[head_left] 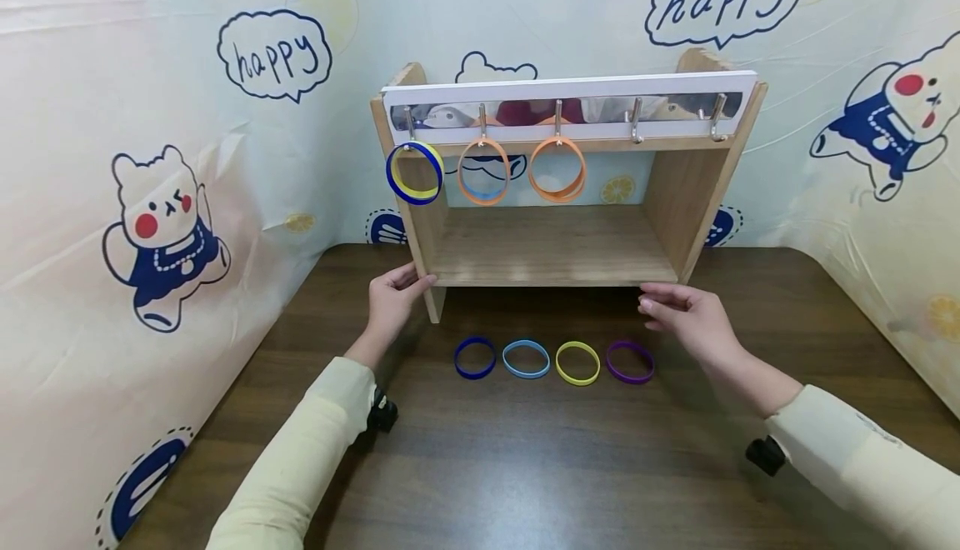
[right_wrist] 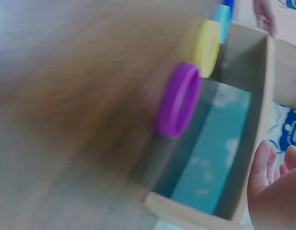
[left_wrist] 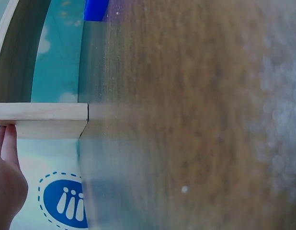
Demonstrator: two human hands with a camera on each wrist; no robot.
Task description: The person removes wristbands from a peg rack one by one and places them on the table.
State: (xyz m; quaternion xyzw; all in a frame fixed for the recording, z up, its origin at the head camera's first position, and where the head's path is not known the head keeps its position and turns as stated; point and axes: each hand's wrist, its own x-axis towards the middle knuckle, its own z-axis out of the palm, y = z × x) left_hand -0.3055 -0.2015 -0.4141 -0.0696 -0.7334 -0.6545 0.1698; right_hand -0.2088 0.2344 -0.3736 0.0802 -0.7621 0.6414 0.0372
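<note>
Touching wooden rack [head_left: 555, 246], left grip [head_left: 390, 304]

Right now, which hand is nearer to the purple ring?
Right: the right hand is beyond the purple ring, to its right; the left hand touches the wooden left panel, farther left.

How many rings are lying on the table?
4, in a row in front of the shelf, left to right: dark blue ring, light blue ring, yellow ring, purple ring. None looks hidden.
</note>
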